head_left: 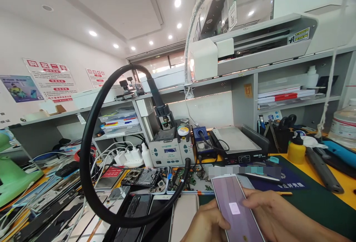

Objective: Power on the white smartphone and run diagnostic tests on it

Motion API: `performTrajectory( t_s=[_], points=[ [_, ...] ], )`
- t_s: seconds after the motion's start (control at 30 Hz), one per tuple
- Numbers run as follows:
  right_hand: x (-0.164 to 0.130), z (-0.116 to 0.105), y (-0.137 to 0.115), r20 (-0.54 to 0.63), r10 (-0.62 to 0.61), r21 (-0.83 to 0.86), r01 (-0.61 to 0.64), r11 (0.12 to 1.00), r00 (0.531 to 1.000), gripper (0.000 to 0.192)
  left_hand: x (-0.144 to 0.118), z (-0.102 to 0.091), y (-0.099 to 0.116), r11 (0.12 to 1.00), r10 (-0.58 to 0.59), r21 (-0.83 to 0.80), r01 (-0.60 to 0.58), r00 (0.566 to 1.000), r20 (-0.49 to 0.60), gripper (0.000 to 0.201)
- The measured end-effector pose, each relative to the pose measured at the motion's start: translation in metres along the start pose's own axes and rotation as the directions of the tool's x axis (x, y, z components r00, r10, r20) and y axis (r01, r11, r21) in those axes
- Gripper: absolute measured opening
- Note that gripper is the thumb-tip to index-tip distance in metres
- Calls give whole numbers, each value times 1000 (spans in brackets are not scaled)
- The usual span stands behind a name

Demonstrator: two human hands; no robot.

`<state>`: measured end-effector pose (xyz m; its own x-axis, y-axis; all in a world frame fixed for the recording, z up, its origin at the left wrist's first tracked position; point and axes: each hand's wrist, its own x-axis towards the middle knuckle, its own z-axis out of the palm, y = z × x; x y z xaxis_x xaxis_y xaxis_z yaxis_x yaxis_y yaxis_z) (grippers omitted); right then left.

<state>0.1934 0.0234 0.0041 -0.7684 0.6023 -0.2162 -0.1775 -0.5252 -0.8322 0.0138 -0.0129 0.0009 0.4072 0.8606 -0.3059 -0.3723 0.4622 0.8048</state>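
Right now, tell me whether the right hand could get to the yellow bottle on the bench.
Probably yes. The right hand holds the phone with the left hand, so it must let go first. The mat between it and the yellow bottle looks bare.

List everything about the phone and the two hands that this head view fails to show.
- Phone: its lower end is cut off by the bottom edge of the head view; the screen text is too small to read.
- Left hand: wrist and lower part are cut off by the bottom edge; fingers behind the phone are hidden.
- Right hand: fingertips on the phone's right edge are partly hidden by it.
- A strip of bench behind the phone is blurred.
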Motion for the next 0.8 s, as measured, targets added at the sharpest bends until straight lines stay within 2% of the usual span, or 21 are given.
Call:
performTrajectory(
  t_s=[0.23,0.33,0.53,0.8],
  points=[
    [7,-12,10,-29,3,12,-3,1000,1000,41,9,-11,-13,999,41,-25,-40,997,71,60],
    [5,-10,9,-29,5,15,-4,1000,1000,40,12,-16,-18,999,34,-23,-32,996,85,53],
    [0,-1,4,-19,-18,-25,18,1000,1000,44,13,-18,-20,998,48,-33,-46,995,87,60],
    [0,-1,4,-26,-15,-22,14,1000,1000,44,16,-21,-25,1000,16,-7,-15,995,101,44]
  ],
)
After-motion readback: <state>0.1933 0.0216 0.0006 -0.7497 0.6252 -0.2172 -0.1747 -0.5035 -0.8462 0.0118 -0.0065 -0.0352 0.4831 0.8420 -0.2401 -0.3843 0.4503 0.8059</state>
